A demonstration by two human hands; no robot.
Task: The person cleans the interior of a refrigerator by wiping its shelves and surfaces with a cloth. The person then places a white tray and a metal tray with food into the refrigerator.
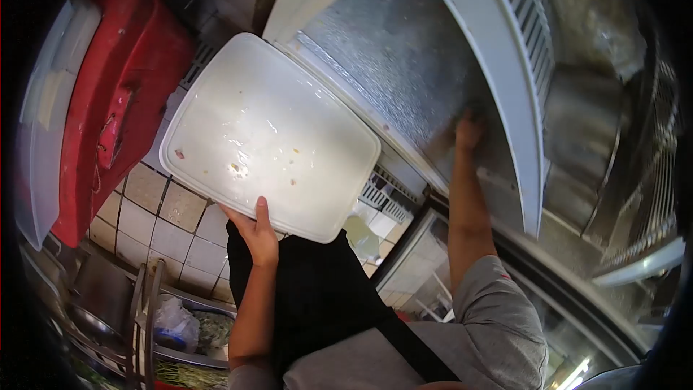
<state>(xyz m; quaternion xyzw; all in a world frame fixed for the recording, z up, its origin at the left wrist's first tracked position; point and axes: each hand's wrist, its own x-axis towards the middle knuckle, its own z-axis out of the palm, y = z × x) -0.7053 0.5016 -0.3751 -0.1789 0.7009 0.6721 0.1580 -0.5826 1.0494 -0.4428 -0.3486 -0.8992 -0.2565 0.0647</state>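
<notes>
My left hand (254,232) grips the near edge of a white plastic lid (271,133), with the thumb on top and the fingers underneath. The lid is rectangular with rounded corners, tilted, and carries wet shine and a few small food scraps. My right arm reaches into an open refrigerator-like cabinet. There my right hand (469,130) is low over the wet metal floor (397,50), beside a white slatted shelf (498,65). Its fingers are blurred and in shadow, so what they hold, if anything, is hidden.
At left stands a red cooler-like box (115,101) with clear plastic lids or tubs (54,115) against it. Below lies a tiled floor (173,209). A metal rack (148,318) and a tray with a plastic bag (175,321) are at lower left. Wire shelves (660,173) are at right.
</notes>
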